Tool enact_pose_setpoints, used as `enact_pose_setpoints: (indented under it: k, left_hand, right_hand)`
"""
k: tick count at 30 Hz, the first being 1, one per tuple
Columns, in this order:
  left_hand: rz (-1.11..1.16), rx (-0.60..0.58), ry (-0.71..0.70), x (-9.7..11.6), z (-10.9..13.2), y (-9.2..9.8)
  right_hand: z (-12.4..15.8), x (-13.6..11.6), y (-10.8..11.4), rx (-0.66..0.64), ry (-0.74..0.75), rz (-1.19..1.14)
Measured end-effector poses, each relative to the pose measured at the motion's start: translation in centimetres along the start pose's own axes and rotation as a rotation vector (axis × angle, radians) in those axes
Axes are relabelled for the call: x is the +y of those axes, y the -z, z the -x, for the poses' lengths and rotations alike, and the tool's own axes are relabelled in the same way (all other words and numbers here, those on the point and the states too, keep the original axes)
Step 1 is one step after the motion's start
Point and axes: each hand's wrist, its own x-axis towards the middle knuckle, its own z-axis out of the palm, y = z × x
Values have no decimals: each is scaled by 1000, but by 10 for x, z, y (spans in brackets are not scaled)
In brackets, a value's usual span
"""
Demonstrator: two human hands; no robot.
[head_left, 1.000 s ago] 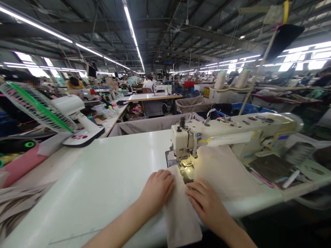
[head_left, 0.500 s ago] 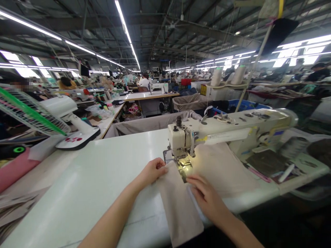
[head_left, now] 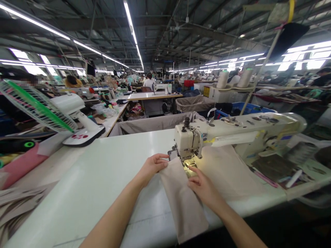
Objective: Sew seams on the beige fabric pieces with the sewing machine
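Note:
A long beige fabric piece runs from the sewing machine's needle area down over the front edge of the table. My left hand pinches its upper left edge between thumb and fingers, just left of the presser foot. At its right edge, my right hand has the thumb and a curled finger closed on the cloth. The right index finger stretches forward to the lit metal plate, close under the needle. The cream sewing machine stands over the fabric's far end.
A larger beige cloth lies under the machine arm. Pink-handled snips and a dark cloth are at the right. A white fan stands at the left. Beyond the table is a cloth-lined bin. Thread cones stand behind.
My right hand has moved forward, its index finger now stretched towards the needle area. My left hand stays at the fabric's upper left edge, fingers straighter. The view has shifted slightly left.

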Motion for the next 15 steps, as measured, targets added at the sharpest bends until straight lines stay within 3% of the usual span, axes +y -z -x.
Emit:
enact_pose_setpoints:
  k: [6,10,15]
  left_hand:
    - [277,-76,109,5,1,-2]
    - [328,-142,164,1,10,-5]
    - [291,-11,130,-19,27,-8]
  right_hand:
    - [-1,-3,0,13,-11,-21]
    - [-5,-2,-6,54,13,-82]
    - [-5,6,-13,44,53,-75]
